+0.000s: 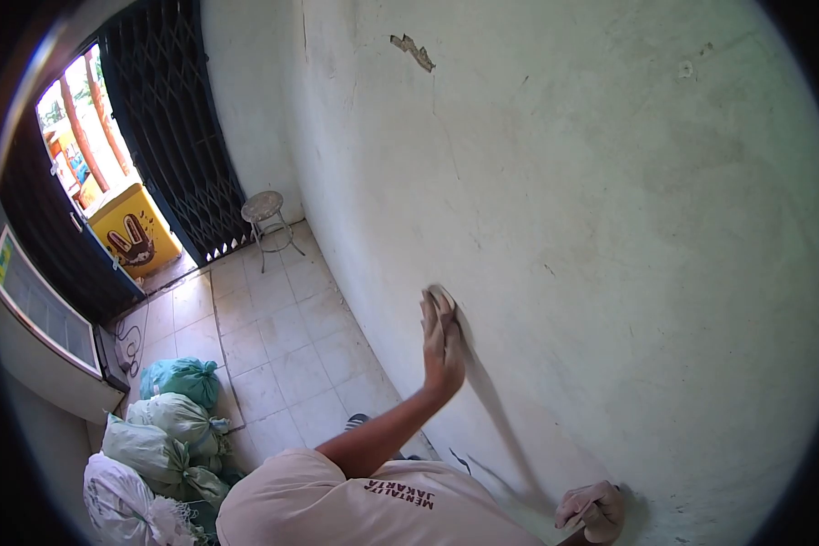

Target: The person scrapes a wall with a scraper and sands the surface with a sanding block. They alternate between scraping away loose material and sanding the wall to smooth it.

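A small pale pad lies flat against the off-white wall, at about the middle of the view, with only its top edge showing above the fingertips of the left hand. The plaster around it is scuffed and stained, and a chipped patch sits high above. Nothing stands between the person and the wall. Below and to the left runs a tiled floor, with a small round stool near the corner by a black folding gate. A yellow box stands in the doorway, and stuffed sacks are heaped at the lower left. The left hand presses the pad to the wall with its fingers stretched out straight. The right hand rests low against the wall, well apart, its fingers curled in; I cannot tell whether it holds anything.
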{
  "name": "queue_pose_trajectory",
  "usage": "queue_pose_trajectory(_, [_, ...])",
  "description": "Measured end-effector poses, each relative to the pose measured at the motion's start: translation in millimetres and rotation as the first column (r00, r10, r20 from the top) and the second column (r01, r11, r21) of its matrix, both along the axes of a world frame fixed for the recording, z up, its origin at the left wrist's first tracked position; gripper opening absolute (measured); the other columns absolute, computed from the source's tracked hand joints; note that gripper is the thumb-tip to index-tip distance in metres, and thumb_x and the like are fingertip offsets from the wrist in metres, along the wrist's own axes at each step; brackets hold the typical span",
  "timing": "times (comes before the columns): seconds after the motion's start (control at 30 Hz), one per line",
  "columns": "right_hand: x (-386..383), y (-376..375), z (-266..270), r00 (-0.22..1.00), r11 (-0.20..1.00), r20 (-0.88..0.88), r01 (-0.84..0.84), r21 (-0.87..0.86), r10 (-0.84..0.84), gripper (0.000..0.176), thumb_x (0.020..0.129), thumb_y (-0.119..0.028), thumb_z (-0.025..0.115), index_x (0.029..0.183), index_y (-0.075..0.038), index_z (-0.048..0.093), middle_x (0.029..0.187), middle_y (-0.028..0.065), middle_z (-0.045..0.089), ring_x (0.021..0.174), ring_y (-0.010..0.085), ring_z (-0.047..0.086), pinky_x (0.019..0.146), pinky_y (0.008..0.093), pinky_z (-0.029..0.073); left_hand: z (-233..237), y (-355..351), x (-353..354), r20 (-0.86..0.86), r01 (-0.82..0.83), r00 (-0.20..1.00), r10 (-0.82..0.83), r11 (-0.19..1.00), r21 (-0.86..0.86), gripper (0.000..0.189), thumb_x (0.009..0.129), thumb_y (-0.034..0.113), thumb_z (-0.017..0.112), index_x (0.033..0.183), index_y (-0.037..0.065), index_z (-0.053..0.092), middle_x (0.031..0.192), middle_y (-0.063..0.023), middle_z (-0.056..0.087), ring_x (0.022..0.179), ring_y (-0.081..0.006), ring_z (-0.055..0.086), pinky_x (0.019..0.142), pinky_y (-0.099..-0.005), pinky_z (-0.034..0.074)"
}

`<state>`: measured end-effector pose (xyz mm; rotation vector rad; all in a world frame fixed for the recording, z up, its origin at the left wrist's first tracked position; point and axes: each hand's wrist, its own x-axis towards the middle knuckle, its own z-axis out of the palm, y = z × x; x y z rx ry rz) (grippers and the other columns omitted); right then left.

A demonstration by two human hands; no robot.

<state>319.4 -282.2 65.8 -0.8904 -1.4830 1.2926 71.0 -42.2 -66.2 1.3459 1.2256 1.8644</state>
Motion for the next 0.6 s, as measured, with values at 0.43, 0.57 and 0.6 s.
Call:
queue_pose_trajectory(0.43, [-4, -4, 0, 0.995, 1.0, -0.104, 0.01, -0.01, -0.011, 0.027, 0.092, -0.018, 0.07, 0.102, -0.003, 0.051, 0.084, 0.0104, 0.057, 0.065, 0.0161, 0.054, 0.056, 0.0265, 0.042, 5, 45, -36, -0.105, -0.066, 0.992, 0.072, 0.996, 0.059, 0.048, 0.103, 0.009, 0.038, 0.149, 0.002, 0.037, 0.162, -0.0224, 0.015, 0.15, -0.0422, 0.007, 0.12, -0.0476, 0.007])
queue_pose_trajectory(0.57, [-10, 1, -3, 0.98, 0.999, -0.194, -0.03, 0.029, 0.035, 0.028, 0.092, -0.016, 0.07, 0.109, -0.003, 0.05, 0.085, 0.0092, 0.057, 0.066, 0.0168, 0.054, 0.057, 0.0274, 0.042, -23, 1, -26, -0.243, 0.037, 0.969, -0.052, 0.997, -0.067, 0.053, 0.102, 0.007, 0.04, 0.153, 0.004, 0.03, 0.162, -0.0222, 0.014, 0.149, -0.0442, 0.008, 0.118, -0.0567, 0.006])
queue_pose_trajectory(0.6, [-10, 4, -1, 0.98, 0.998, -0.185, -0.064, 0.02, 0.067, 0.029, 0.092, -0.015, 0.069, 0.11, -0.003, 0.05, 0.085, 0.009, 0.057, 0.065, 0.0168, 0.054, 0.057, 0.0274, 0.043, -24, 6, -29, -0.236, 0.031, 0.971, -0.046, 0.997, -0.065, 0.053, 0.102, 0.008, 0.04, 0.153, 0.004, 0.029, 0.162, -0.022, 0.014, 0.15, -0.0441, 0.008, 0.118, -0.0566, 0.007])
